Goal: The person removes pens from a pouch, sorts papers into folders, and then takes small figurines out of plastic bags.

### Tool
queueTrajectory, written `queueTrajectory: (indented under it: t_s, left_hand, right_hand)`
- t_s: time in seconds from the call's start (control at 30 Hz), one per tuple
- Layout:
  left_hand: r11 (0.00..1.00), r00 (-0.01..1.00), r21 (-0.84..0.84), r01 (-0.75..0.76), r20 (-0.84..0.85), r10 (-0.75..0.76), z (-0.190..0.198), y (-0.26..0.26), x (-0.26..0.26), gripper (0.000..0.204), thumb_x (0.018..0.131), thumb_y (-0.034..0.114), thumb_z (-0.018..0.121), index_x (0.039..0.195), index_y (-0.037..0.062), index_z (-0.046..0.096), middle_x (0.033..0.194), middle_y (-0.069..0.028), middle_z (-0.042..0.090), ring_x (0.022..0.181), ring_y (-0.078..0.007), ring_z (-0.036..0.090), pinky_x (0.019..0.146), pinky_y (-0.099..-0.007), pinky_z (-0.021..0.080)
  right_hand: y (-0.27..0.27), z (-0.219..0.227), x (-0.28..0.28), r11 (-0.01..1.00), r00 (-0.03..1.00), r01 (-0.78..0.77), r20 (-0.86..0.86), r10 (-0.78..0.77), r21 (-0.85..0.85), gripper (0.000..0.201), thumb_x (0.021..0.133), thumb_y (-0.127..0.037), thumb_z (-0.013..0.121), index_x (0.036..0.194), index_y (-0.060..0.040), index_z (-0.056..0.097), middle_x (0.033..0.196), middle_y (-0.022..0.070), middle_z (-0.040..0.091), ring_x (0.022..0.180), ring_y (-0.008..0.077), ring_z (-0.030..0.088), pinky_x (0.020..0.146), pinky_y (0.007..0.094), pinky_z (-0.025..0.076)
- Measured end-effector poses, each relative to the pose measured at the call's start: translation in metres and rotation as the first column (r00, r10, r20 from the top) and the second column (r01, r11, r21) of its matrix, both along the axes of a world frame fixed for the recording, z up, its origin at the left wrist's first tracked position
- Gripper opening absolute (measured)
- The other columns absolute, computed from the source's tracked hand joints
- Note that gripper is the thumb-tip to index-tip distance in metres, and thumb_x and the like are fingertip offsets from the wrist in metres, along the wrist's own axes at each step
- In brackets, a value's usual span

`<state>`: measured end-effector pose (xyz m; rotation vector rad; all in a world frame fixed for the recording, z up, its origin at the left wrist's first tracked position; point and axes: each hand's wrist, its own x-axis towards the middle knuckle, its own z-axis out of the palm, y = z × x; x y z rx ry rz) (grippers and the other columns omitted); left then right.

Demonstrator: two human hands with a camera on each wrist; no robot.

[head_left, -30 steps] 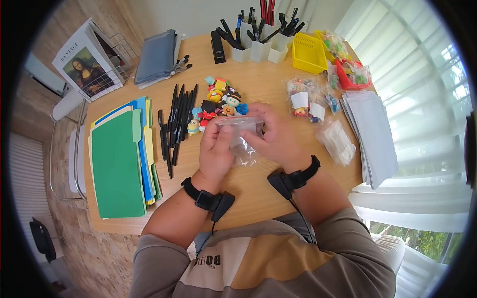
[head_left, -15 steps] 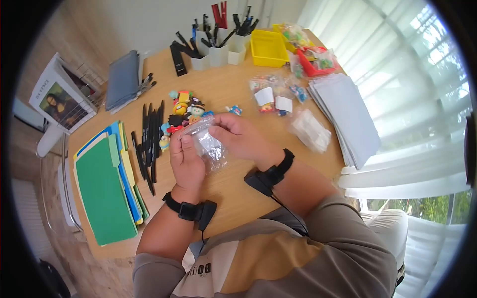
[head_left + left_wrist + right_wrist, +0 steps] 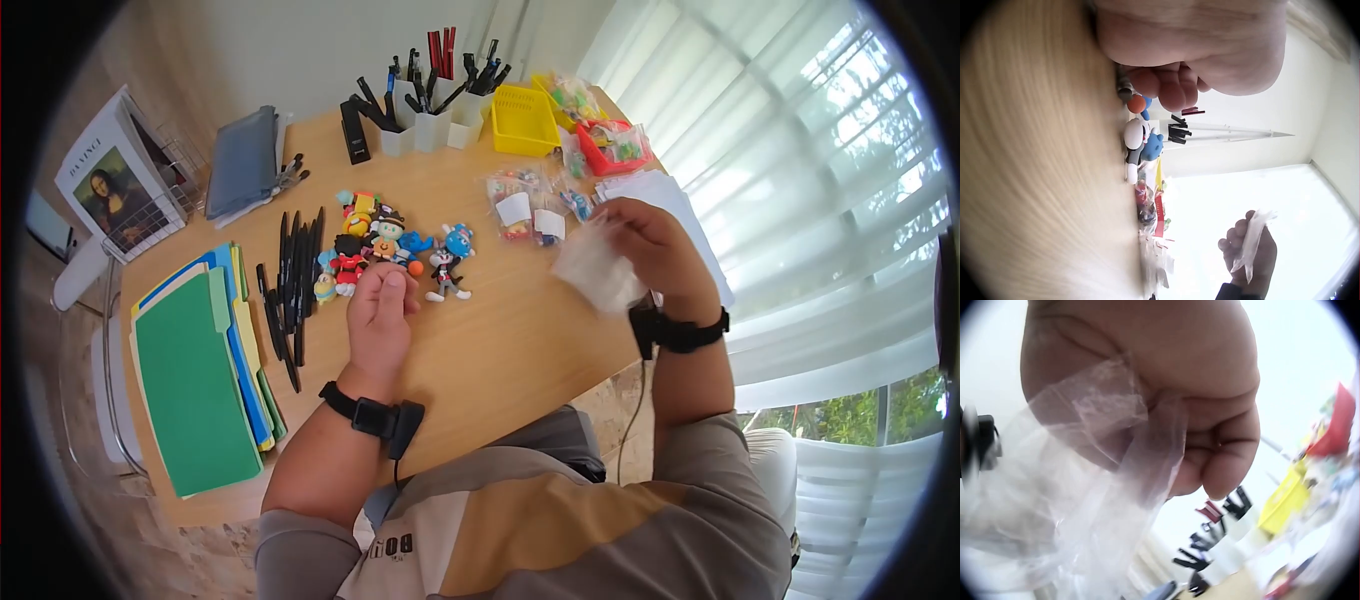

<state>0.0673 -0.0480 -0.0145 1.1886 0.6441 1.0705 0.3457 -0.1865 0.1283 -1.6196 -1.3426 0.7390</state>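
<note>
My right hand [image 3: 650,255] is raised at the right of the table. It grips a thin clear plastic bag [image 3: 1154,444] that hangs from the palm; the head view blurs it. My left hand [image 3: 380,315] stays low over the table with fingers loosely curled and nothing seen in them. Just beyond its fingertips lies a heap of small toy figures [image 3: 350,265]. Right of the heap, a black-and-white figure [image 3: 445,275] lies beside a blue figure [image 3: 459,240]. Filled clear bags [image 3: 515,205] with white labels lie behind my right hand.
Black pens [image 3: 290,290] and stacked folders [image 3: 195,385] lie at the left. Behind stand white pen holders [image 3: 432,132], a yellow basket [image 3: 523,120] and a red basket [image 3: 612,148] with bagged items. White papers [image 3: 700,240] lie at the right edge.
Both hands held a clear bag together before. Now the right hand has moved away to the right with a bag, and the left has let go. The black-and-white figure has come into view.
</note>
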Motion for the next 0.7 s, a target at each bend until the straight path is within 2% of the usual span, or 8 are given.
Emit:
queueTrajectory:
  t_s: [0.07, 0.2, 0.27, 0.3, 0.4, 0.57, 0.63, 0.7]
  left_hand:
    - [0.999, 0.999, 0.017, 0.047, -0.015, -0.047, 0.001, 0.0, 0.0, 0.026, 0.103, 0.028, 0.046, 0.092, 0.0066, 0.058, 0.083, -0.0005, 0.058, 0.068, -0.0073, 0.05, 0.064, -0.0224, 0.042]
    - [0.998, 0.998, 0.027, 0.059, -0.006, -0.059, 0.002, 0.0, 0.0, 0.026, 0.102, 0.027, 0.047, 0.091, 0.0069, 0.058, 0.082, 0.0001, 0.058, 0.067, -0.0066, 0.05, 0.063, -0.022, 0.042]
    - [0.998, 0.998, 0.016, 0.054, -0.019, -0.054, 0.002, 0.0, 0.0, 0.025, 0.102, 0.027, 0.048, 0.091, 0.007, 0.058, 0.081, 0.0008, 0.057, 0.066, -0.006, 0.05, 0.062, -0.0216, 0.042]
    - [0.998, 0.998, 0.018, 0.052, -0.019, -0.052, 0.001, 0.001, -0.001, 0.025, 0.102, 0.027, 0.048, 0.091, 0.007, 0.058, 0.081, 0.0008, 0.057, 0.066, -0.006, 0.05, 0.062, -0.0216, 0.042]
    - [0.998, 0.997, 0.018, 0.066, -0.026, -0.066, -0.003, 0.003, -0.003, 0.028, 0.101, 0.031, 0.052, 0.1, 0.0043, 0.059, 0.08, 0.0011, 0.056, 0.066, -0.0055, 0.05, 0.06, -0.0205, 0.042]
    - [0.998, 0.998, -0.001, 0.063, -0.014, -0.063, -0.004, 0.003, -0.001, 0.029, 0.1, 0.032, 0.053, 0.1, 0.0044, 0.06, 0.079, 0.0013, 0.055, 0.065, -0.0052, 0.049, 0.059, -0.0198, 0.042]
    - [0.998, 0.998, -0.003, 0.067, -0.011, -0.067, -0.004, 0.004, -0.001, 0.027, 0.1, 0.031, 0.053, 0.099, 0.0046, 0.06, 0.078, 0.0013, 0.055, 0.065, -0.0051, 0.049, 0.059, -0.0197, 0.042]
    - [0.998, 0.998, -0.011, 0.069, -0.011, -0.07, -0.003, 0.004, -0.002, 0.026, 0.1, 0.03, 0.053, 0.099, 0.0048, 0.06, 0.078, 0.0013, 0.055, 0.065, -0.0051, 0.049, 0.059, -0.0197, 0.042]
  right_hand:
    - [-0.006, 0.003, 0.025, 0.946, 0.924, 0.195, 0.372, -0.089, -0.258, 0.019, 0.094, -0.01, 0.055, 0.109, -0.0015, 0.063, 0.09, 0.0096, 0.066, 0.083, 0.0157, 0.062, 0.075, 0.0279, 0.049]
    - [-0.006, -0.046, 0.054, 0.935, 0.855, 0.202, 0.517, -0.023, -0.293, 0.026, 0.091, -0.011, 0.056, 0.115, -0.0027, 0.063, 0.098, 0.0137, 0.068, 0.09, 0.0258, 0.065, 0.081, 0.0333, 0.051]
    - [-0.006, -0.076, 0.058, 0.972, 0.68, 0.159, 0.733, 0.019, -0.173, 0.03, 0.087, -0.011, 0.061, 0.116, -0.0026, 0.062, 0.101, 0.0162, 0.067, 0.094, 0.028, 0.064, 0.082, 0.0356, 0.051]
    - [-0.005, -0.091, 0.06, 0.976, 0.65, 0.163, 0.76, 0.002, -0.142, 0.039, 0.083, -0.013, 0.065, 0.121, -0.0024, 0.059, 0.107, 0.0193, 0.066, 0.101, 0.0342, 0.062, 0.086, 0.0401, 0.051]
    - [-0.001, -0.108, 0.054, 0.981, 0.6, 0.158, 0.8, -0.002, -0.116, 0.046, 0.083, -0.014, 0.065, 0.126, -0.0023, 0.055, 0.11, 0.0198, 0.064, 0.103, 0.0344, 0.061, 0.088, 0.039, 0.051]
    - [-0.001, -0.095, 0.039, 0.924, 0.696, 0.356, 0.7, -0.16, -0.143, 0.032, 0.079, -0.009, 0.067, 0.109, -0.0009, 0.057, 0.098, 0.0166, 0.064, 0.095, 0.0367, 0.06, 0.085, 0.0401, 0.049]
    - [-0.004, -0.091, 0.037, 0.937, 0.551, 0.323, 0.779, -0.299, 0.132, 0.021, 0.077, -0.006, 0.067, 0.094, -0.002, 0.057, 0.088, 0.0143, 0.061, 0.088, 0.0354, 0.06, 0.078, 0.0409, 0.049]
    - [-0.006, -0.079, 0.036, 0.952, 0.514, 0.266, 0.813, -0.272, 0.151, 0.018, 0.076, -0.005, 0.067, 0.091, -0.0025, 0.057, 0.088, 0.0142, 0.061, 0.087, 0.0351, 0.06, 0.077, 0.0412, 0.049]
